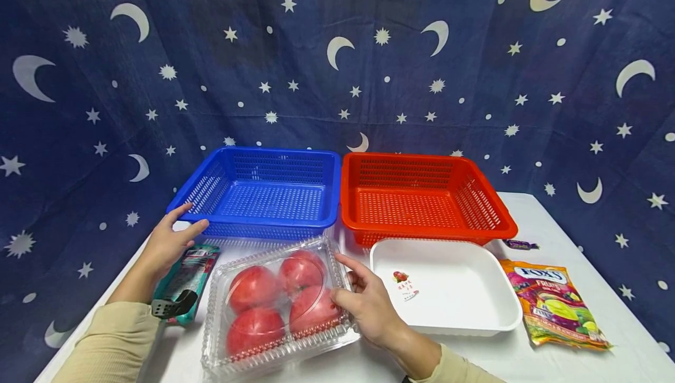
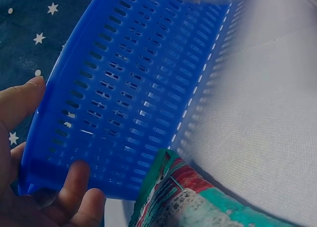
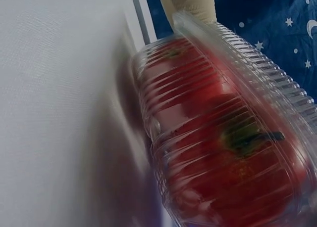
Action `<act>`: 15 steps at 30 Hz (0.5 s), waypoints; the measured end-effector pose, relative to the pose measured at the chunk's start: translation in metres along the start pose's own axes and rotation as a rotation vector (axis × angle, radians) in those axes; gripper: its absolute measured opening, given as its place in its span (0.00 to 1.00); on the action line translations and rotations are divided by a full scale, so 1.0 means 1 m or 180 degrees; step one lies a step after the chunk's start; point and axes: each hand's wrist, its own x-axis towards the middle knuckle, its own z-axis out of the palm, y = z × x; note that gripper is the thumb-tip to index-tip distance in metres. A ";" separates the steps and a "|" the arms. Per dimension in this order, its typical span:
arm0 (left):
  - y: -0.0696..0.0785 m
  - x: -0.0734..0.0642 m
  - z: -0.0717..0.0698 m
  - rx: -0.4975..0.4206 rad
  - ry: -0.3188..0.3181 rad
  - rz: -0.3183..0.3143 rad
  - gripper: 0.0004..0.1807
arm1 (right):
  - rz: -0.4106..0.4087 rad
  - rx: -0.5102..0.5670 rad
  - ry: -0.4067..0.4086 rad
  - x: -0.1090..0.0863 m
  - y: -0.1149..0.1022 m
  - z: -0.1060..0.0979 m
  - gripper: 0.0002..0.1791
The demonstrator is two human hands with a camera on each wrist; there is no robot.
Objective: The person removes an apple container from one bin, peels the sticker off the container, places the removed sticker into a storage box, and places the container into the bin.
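My right hand grips the right edge of a clear plastic clamshell box, thumb on the lid side. Inside it sit several large red tomatoes. In the right wrist view the ribbed box wall is tilted, and a tomato with a green stem shows through it. My left hand, fingers spread, is at the front left corner of a blue basket. Its fingertips overlap the basket's rim in the left wrist view. Under the left wrist lies a teal and red packet.
A red basket stands beside the blue one at the back. In front of it is a white tray with a small printed picture. To the right lie an orange Fox's candy bag and a small purple wrapped candy.
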 end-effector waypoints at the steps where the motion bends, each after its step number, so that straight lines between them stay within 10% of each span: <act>1: 0.000 0.000 0.000 -0.0002 0.0006 0.0004 0.45 | -0.0007 -0.0023 0.0002 0.000 -0.001 -0.001 0.39; 15: -0.002 0.001 0.001 0.0090 0.0095 -0.0051 0.46 | -0.0180 0.0258 0.0019 0.002 -0.029 -0.012 0.38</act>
